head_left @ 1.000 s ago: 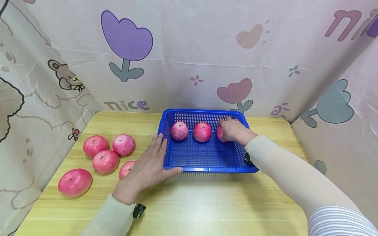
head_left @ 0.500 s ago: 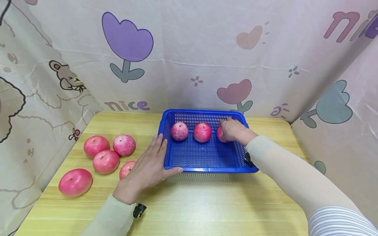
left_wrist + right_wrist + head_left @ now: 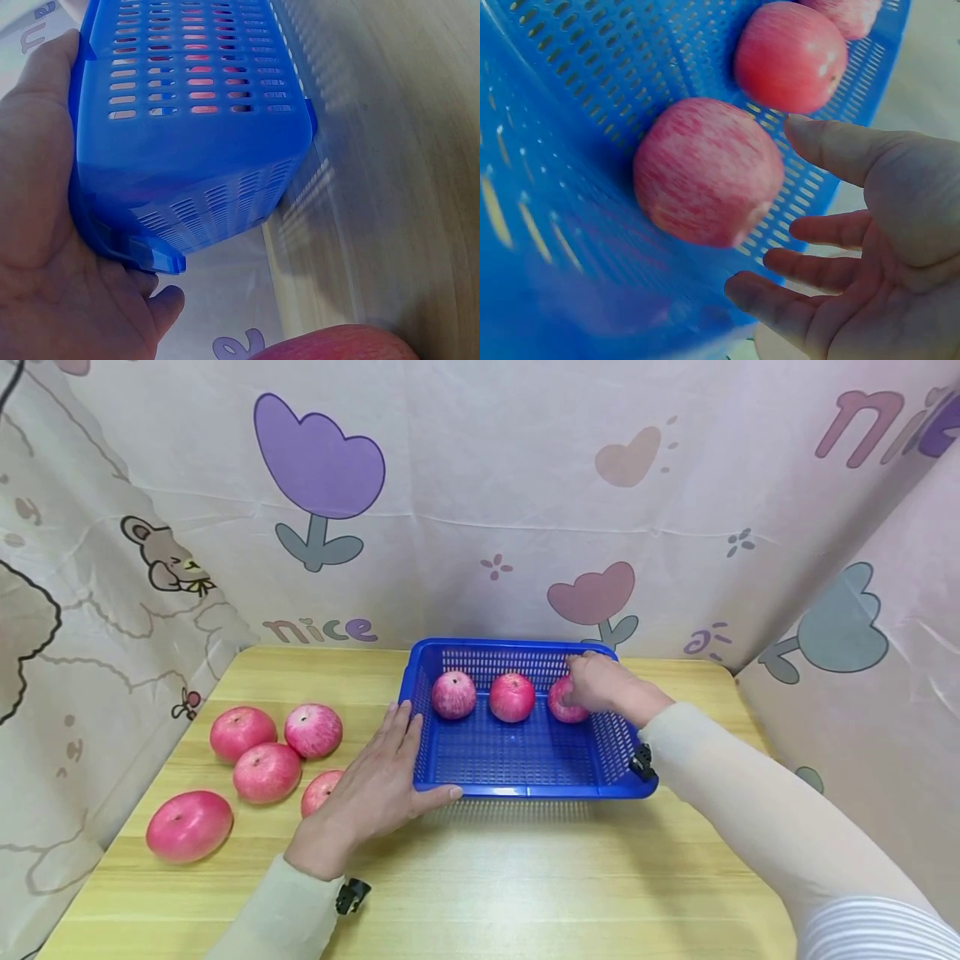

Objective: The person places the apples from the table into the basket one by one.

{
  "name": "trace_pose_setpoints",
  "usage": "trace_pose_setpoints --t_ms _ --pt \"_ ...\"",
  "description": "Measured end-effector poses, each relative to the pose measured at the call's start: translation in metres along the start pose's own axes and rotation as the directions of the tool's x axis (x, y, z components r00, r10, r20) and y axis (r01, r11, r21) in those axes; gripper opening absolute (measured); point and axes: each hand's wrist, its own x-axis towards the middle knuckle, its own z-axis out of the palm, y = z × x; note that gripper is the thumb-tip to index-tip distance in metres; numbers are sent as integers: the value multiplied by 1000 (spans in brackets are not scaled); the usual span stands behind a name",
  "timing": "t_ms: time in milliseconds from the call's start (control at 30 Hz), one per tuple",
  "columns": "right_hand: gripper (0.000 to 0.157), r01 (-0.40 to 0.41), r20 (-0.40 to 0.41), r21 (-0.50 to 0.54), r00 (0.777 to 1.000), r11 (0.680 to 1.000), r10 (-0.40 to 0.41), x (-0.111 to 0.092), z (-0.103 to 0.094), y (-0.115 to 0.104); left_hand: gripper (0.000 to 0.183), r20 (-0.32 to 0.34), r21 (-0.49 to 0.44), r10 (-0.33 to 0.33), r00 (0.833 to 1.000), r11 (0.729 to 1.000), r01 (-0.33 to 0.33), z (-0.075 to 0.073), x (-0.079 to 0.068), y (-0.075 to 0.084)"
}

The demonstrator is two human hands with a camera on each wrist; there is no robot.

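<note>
A blue plastic basket (image 3: 525,792) with slotted sides stands on the table. Three pink-red apples lie in a row along its back: a left apple (image 3: 453,695), a middle apple (image 3: 512,697) and a right apple (image 3: 562,700). My right hand (image 3: 607,683) is over the basket's right side, beside the right apple. The right wrist view shows that apple (image 3: 705,172) apart from the spread thumb and fingers, with nothing held. My left hand (image 3: 371,797) rests on the basket's front left corner, fingers straight along the left rim and thumb along the front rim.
Left of the basket, several apples lie on the wooden table (image 3: 480,893): a large apple (image 3: 190,827) nearest the front, others behind it. One apple (image 3: 318,791) is partly hidden by the left hand. A printed cloth (image 3: 465,460) hangs behind and at both sides.
My right hand has let go of the right apple and shifted slightly right and back, so more of the apple shows. The left hand and basket stay in place.
</note>
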Motion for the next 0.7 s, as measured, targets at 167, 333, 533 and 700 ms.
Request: trace_pose_setpoints --t_ms 167,333,533,700 --pt "77 28 -29 22 999 999 -27 -7 -7 6 131 -9 -3 2 1000 1000 -2 1 0 -1" --pt "79 23 -50 66 999 998 -20 -18 -13 11 130 -14 0 3 1000 1000 -3 1 0 -1" --pt "78 17 -91 76 996 997 -10 -34 -14 16 130 -12 -11 2 1000 1000 -2 1 -1 0" --pt "77 4 -129 87 992 996 7 -47 -12 20 131 -9 -10 -3 1000 1000 3 1 0 0"
